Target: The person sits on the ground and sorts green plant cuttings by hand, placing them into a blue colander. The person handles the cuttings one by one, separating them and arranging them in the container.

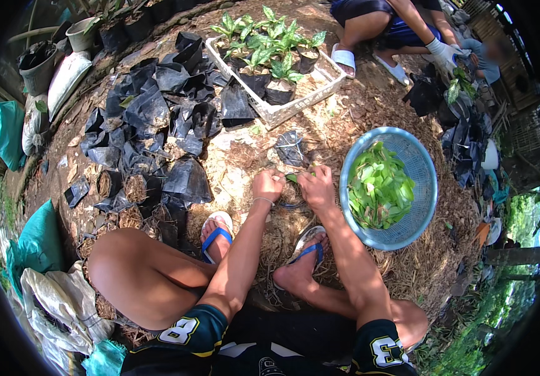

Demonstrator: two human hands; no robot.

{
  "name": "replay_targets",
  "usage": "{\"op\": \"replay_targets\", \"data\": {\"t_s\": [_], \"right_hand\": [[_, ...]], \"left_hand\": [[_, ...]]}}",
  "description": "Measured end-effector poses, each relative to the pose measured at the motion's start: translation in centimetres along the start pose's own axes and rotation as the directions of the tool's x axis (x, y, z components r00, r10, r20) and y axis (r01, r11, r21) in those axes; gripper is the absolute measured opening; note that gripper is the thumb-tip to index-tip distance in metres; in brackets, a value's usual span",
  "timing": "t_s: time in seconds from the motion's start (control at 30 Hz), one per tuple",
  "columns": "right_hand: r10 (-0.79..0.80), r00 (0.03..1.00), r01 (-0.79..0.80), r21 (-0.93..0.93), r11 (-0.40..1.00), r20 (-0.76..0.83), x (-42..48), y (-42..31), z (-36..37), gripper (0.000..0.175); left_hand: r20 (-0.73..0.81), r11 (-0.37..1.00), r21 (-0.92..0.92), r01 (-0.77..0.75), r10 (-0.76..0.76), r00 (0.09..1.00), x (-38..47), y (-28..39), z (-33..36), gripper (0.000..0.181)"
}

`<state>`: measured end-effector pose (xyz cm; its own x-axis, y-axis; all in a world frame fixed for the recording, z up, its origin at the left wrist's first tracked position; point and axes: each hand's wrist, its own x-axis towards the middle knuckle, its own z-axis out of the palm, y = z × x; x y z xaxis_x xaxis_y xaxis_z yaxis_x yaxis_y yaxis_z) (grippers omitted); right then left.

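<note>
My left hand (pixel 269 185) is closed, with small pale bits at its fingertips; what it grips I cannot tell. Close to its right, my right hand (pixel 317 186) has its fingers closed on a green leaf (pixel 293 178). Fibrous brown material lies between and just below the hands. Right of them stands a round blue plastic basket (pixel 424 188) holding a heap of loose green leaves (pixel 379 188). Just beyond my hands, a black plastic piece with pale string (pixel 290 147) lies on the ground.
Ahead is a white plastic crate (pixel 279 114) of potted variegated plants (pixel 270 42). Black plastic grow bags (pixel 147 108) crowd the left, some filled with fibre. At upper right a co-worker with gloved hands (pixel 444 55) crouches by a leafy plant. Sacks (pixel 39 239) lie at far left.
</note>
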<state>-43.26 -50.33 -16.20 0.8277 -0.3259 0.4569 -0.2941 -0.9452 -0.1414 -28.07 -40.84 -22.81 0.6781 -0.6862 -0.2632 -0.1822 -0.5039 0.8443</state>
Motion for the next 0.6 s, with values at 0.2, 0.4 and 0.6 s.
{"op": "replay_targets", "data": {"t_s": [0.2, 0.4, 0.6], "right_hand": [[-0.023, 0.999, 0.025, -0.053, 0.998, 0.049, 0.0, 0.2, 1.4, 0.011], [-0.039, 0.999, 0.041, -0.112, 0.993, 0.014, 1.0, 0.0, 2.9, 0.011], [0.002, 0.998, 0.004, -0.084, 0.996, 0.07, 1.8, 0.0, 3.4, 0.016]], "left_hand": [[-0.042, 0.999, -0.008, -0.044, 0.044, 0.998, -0.1, 0.0, 0.3, 0.021], [-0.01, 0.998, -0.033, -0.056, 0.055, 0.998, -0.5, 0.1, 0.0, 0.02], [-0.003, 0.994, -0.093, -0.057, 0.056, 0.998, -0.5, 0.4, -0.1, 0.021]]}}
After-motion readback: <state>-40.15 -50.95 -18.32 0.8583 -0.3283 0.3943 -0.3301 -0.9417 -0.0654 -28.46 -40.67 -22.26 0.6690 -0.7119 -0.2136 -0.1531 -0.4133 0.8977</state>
